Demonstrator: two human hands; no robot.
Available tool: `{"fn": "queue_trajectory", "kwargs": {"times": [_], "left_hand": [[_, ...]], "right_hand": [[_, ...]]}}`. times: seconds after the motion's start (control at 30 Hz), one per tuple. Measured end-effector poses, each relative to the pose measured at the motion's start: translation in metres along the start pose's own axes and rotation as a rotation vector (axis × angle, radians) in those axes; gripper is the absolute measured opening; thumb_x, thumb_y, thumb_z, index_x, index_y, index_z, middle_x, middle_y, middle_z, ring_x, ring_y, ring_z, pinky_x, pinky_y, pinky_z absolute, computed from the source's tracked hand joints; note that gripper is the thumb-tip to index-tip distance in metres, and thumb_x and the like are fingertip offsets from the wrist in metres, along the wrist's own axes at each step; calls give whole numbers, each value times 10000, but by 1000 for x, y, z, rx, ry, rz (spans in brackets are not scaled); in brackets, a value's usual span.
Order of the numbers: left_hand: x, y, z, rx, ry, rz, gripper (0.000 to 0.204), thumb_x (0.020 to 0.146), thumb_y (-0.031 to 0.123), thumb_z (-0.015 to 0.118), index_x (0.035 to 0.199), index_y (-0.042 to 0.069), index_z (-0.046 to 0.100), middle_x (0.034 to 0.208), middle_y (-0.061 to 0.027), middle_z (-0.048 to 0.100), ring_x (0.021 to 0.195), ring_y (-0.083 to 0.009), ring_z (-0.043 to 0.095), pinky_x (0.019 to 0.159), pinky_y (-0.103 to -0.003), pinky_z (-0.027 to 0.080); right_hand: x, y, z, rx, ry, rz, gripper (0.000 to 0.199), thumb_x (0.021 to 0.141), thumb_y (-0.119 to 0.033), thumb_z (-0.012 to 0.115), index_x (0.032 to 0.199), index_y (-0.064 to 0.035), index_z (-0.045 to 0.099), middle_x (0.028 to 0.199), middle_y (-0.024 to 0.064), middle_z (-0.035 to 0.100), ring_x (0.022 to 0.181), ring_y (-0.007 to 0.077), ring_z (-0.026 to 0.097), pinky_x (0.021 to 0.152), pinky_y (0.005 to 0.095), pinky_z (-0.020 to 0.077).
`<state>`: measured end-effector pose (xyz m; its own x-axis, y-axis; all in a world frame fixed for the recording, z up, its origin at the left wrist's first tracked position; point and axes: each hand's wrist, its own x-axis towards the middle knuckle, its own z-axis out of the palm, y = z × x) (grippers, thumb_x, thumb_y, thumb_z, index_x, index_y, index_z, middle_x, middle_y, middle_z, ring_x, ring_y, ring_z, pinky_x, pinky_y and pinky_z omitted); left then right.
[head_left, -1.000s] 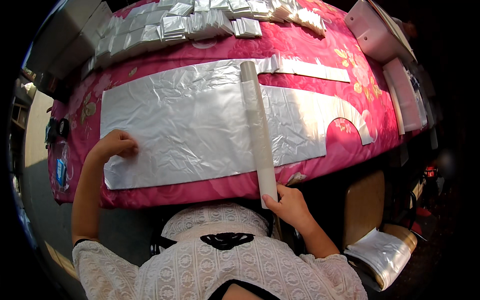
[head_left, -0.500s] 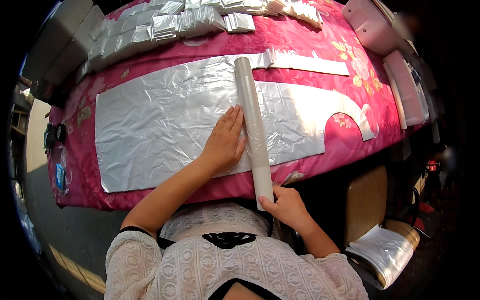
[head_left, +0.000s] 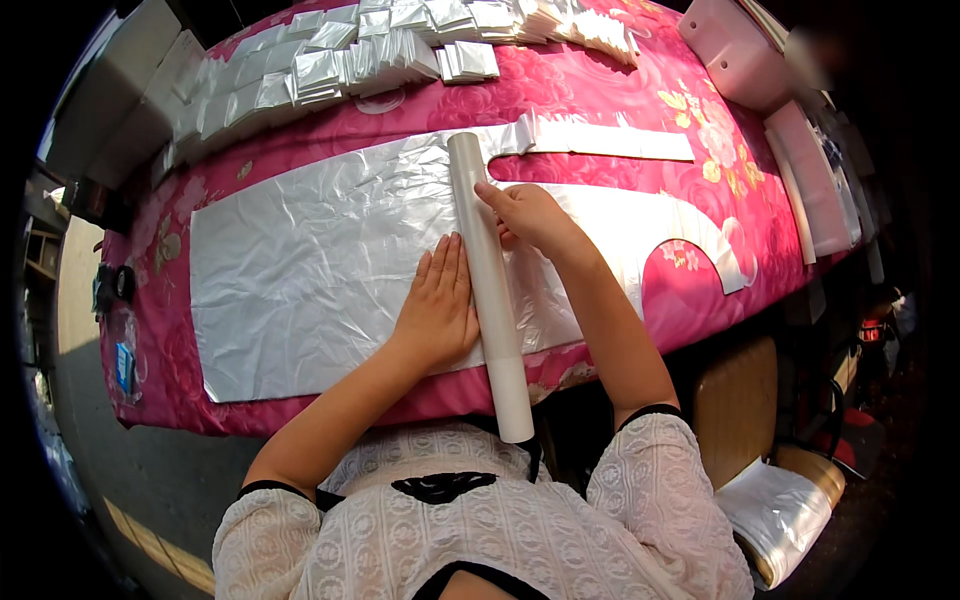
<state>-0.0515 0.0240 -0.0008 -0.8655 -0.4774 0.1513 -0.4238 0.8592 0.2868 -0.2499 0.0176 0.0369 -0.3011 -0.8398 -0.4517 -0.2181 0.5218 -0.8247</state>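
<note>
A thin, shiny white plastic sheet [head_left: 290,290], shaped like an apron with curved cut-outs and strap-like ends at its right side, lies spread on the table. Across it, from far to near, rests a long white tube [head_left: 490,300], its near end overhanging the table edge. My left hand [head_left: 437,312] is flat on the sheet, fingers stretched out along the tube's left side. Toward the tube's far part, my right hand [head_left: 530,218] is closed at its right edge, thumb on top and the other fingers curled and partly hidden.
A pink flowered cloth [head_left: 560,95] covers the table. Rows of folded white plastic packets [head_left: 390,60] line the far side. White bins [head_left: 735,50] stand at the far right. A wooden chair [head_left: 735,400] bearing folded plastic [head_left: 775,515] is at the near right.
My right hand has left the tube's near end and moved up to its far part. The tube has shifted slightly left and nearer. My left hand stays flat beside it.
</note>
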Motion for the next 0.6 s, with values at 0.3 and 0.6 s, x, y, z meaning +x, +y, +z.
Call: {"fn": "queue_trajectory", "kwargs": {"times": [0.3,0.6], "left_hand": [[-1,1,-5,6,-22,-13,651,829,218,380,1347,-135,203,1428,-283,191,1360,-367,151,1111,-443,91],[1,3,-1,8,7,6,667,808,234,364,1338,-145,219,1426,-275,209,1363,-352,152,1117,-425,87]], "right_hand": [[93,2,-43,1478,106,-191,324,921,-296,491,1086,-18,464,1056,130,553,1005,263,539,885,423,448],[17,-9,-269,1290,626,-667,443,990,-232,214,1217,44,476,1177,139,578,1132,254,526,966,399,421]]}}
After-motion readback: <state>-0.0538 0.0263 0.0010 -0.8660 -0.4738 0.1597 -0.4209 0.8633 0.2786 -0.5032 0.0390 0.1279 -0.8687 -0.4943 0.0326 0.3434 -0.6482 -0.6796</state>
